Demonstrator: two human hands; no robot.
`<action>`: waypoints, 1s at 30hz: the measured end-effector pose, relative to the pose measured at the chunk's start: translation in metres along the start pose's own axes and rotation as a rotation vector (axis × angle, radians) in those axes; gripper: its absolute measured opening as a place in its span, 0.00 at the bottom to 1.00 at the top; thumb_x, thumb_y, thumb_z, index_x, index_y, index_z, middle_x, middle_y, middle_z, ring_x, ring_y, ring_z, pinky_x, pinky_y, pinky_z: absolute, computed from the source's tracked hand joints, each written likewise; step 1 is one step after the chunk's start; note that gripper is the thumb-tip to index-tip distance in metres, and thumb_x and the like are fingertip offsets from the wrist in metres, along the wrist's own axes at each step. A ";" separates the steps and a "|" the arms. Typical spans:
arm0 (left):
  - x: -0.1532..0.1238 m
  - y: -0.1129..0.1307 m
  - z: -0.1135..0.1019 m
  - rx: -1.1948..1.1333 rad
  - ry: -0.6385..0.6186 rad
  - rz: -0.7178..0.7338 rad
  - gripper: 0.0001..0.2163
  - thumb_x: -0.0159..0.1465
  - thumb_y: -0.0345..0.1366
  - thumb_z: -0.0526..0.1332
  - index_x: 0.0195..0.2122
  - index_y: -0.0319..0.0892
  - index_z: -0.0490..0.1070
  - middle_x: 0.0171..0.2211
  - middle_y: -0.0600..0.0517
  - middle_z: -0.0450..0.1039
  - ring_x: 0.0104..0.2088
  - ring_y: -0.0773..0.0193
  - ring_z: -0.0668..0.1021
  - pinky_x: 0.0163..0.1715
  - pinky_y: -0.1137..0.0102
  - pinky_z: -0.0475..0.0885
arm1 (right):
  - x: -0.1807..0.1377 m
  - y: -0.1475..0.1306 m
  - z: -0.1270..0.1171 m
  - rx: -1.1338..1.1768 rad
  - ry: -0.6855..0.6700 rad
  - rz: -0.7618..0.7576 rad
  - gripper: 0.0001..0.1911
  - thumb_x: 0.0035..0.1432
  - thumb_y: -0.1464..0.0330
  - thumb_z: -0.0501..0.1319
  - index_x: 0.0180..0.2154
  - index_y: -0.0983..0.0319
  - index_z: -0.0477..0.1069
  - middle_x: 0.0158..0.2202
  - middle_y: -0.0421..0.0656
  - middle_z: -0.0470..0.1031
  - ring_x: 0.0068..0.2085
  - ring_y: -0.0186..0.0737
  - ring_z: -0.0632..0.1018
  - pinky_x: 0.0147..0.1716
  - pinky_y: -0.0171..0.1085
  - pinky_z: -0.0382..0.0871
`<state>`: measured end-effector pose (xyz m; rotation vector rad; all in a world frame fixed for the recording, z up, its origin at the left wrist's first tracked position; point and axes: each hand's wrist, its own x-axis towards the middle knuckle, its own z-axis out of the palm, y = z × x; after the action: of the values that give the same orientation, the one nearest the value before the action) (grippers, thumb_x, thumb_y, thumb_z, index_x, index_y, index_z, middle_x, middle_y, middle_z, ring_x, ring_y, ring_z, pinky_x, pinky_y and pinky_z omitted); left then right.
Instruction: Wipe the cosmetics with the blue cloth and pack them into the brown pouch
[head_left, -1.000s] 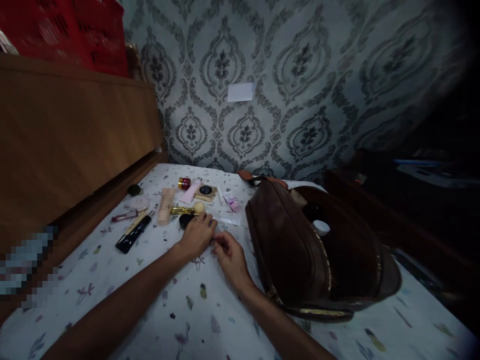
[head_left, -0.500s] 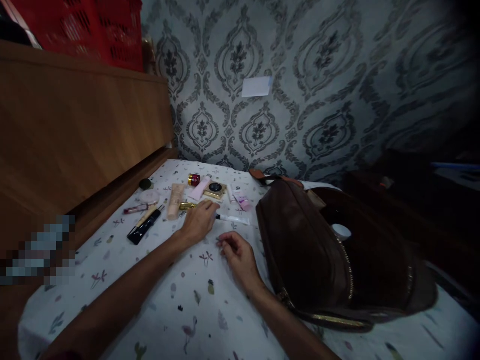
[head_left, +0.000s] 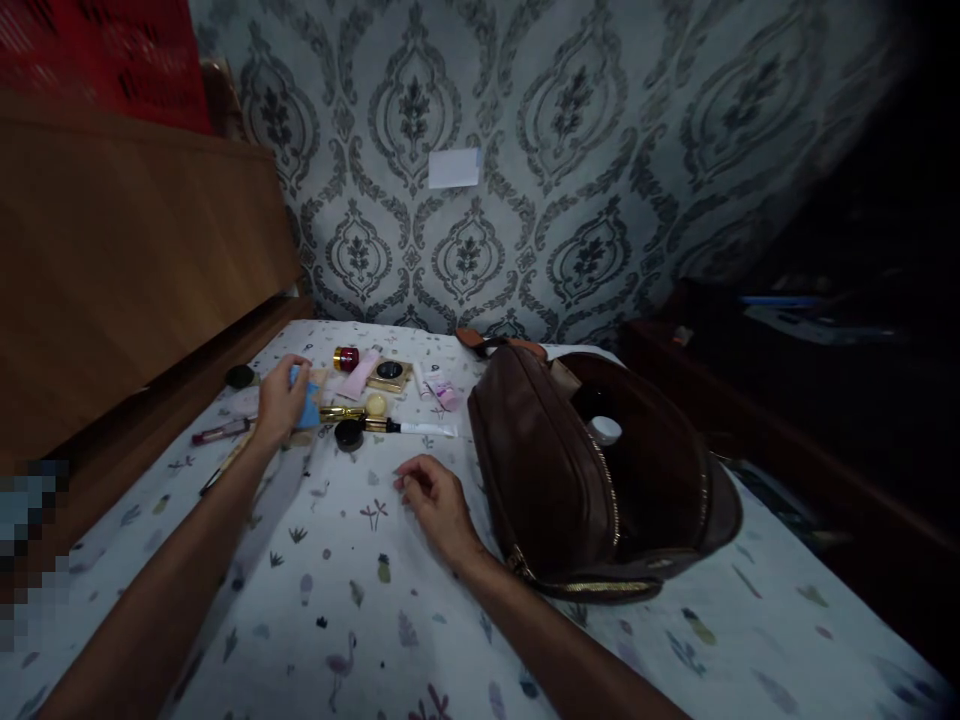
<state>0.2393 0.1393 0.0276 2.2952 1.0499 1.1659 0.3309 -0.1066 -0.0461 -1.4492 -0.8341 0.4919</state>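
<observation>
My left hand [head_left: 279,402] is closed around a small light-blue item [head_left: 305,405], held over the cosmetics at the left of the patterned sheet [head_left: 375,620]. My right hand [head_left: 431,495] rests on the sheet with its fingers loosely curled, and I cannot make out anything in them. It lies just left of the open brown leather bag [head_left: 592,480]. A slim white tube with a black cap [head_left: 424,429] lies between my hands, beside a gold lipstick [head_left: 341,412] and a black round pot [head_left: 349,434].
More cosmetics lie near the wall: a red jar [head_left: 346,358], a gold compact [head_left: 390,373], a pink tube [head_left: 444,393], a lip gloss [head_left: 217,432]. A wooden headboard [head_left: 135,260] runs along the left. A dark table [head_left: 787,400] stands right.
My left hand moved left from the black pot to the far cosmetics and now grips a light-blue item. The white tube it left behind lies on the sheet. My right hand stayed put.
</observation>
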 end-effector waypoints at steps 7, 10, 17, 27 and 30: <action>0.031 -0.013 -0.046 -0.216 0.263 -0.225 0.10 0.62 0.36 0.53 0.33 0.39 0.71 0.24 0.56 0.63 0.25 0.66 0.65 0.26 0.72 0.61 | 0.002 0.002 0.001 0.031 -0.004 0.043 0.08 0.52 0.65 0.57 0.33 0.61 0.71 0.29 0.42 0.76 0.29 0.39 0.76 0.28 0.36 0.70; 0.036 -0.015 -0.061 -0.208 0.303 -0.232 0.12 0.65 0.37 0.50 0.34 0.38 0.70 0.24 0.56 0.61 0.24 0.67 0.64 0.25 0.73 0.60 | 0.002 0.004 0.002 0.029 0.010 0.046 0.09 0.51 0.65 0.57 0.32 0.61 0.71 0.29 0.42 0.76 0.29 0.38 0.76 0.28 0.36 0.70; 0.007 0.047 -0.005 -0.024 -0.151 0.216 0.09 0.65 0.37 0.56 0.39 0.41 0.73 0.36 0.52 0.76 0.39 0.61 0.75 0.42 0.70 0.70 | 0.003 0.004 0.003 0.116 0.043 0.079 0.08 0.49 0.66 0.57 0.32 0.61 0.71 0.25 0.40 0.77 0.25 0.36 0.74 0.25 0.34 0.68; -0.036 0.126 0.114 0.541 -0.659 0.897 0.20 0.69 0.25 0.49 0.60 0.42 0.65 0.59 0.41 0.67 0.58 0.51 0.69 0.47 0.61 0.72 | 0.007 0.007 0.002 0.211 0.113 0.073 0.08 0.46 0.67 0.55 0.31 0.60 0.69 0.23 0.38 0.75 0.23 0.35 0.73 0.23 0.34 0.67; -0.034 0.125 0.121 0.552 -0.686 0.923 0.16 0.69 0.27 0.50 0.54 0.41 0.70 0.52 0.41 0.72 0.53 0.51 0.73 0.42 0.62 0.73 | 0.008 0.008 0.002 0.229 0.115 0.072 0.07 0.46 0.68 0.55 0.30 0.59 0.68 0.23 0.38 0.73 0.25 0.36 0.74 0.24 0.33 0.69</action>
<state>0.3802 0.0334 0.0118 3.3848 -0.0090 0.1803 0.3355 -0.0986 -0.0528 -1.2858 -0.6149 0.5359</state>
